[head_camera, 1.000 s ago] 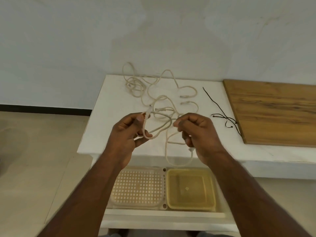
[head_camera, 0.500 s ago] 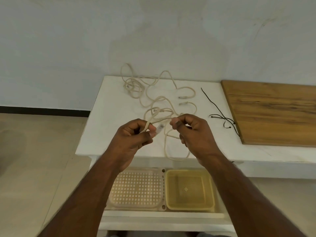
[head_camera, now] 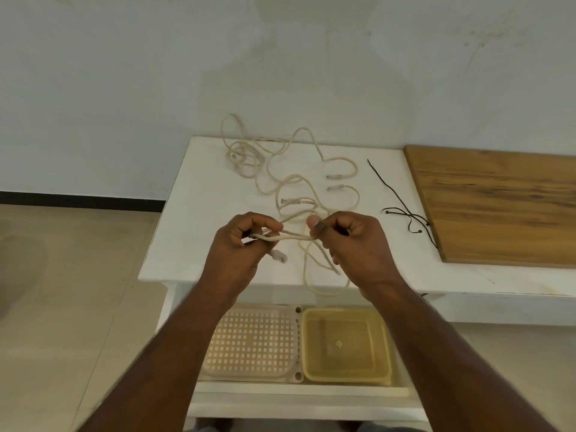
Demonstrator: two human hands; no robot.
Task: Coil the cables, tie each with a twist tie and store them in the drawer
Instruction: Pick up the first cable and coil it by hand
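Several beige network cables (head_camera: pixel 293 188) lie tangled on the white table (head_camera: pixel 193 213). My left hand (head_camera: pixel 240 251) grips one end of a cable, and its clear plug (head_camera: pixel 278 255) hangs just below the fingers. My right hand (head_camera: pixel 349 244) pinches the same cable a short way along, so a doubled stretch (head_camera: pixel 291 236) runs level between both hands. The rest of that cable drops in a loop (head_camera: pixel 324 289) over the table's front edge. Black twist ties (head_camera: pixel 405 213) lie to the right of the cables. Below the table, the drawer (head_camera: pixel 296 391) stands pulled out.
A wooden board (head_camera: pixel 498 207) covers the table's right part. Inside the drawer sit a perforated white tray (head_camera: pixel 252 344) on the left and a yellow plastic bin (head_camera: pixel 346 347) on the right. A pale wall rises behind the table; beige floor lies to the left.
My hands have moved apart a little and lowered, pulling the cable stretch flat between them. The plug has slipped from beside the left thumb to below the left fingers.
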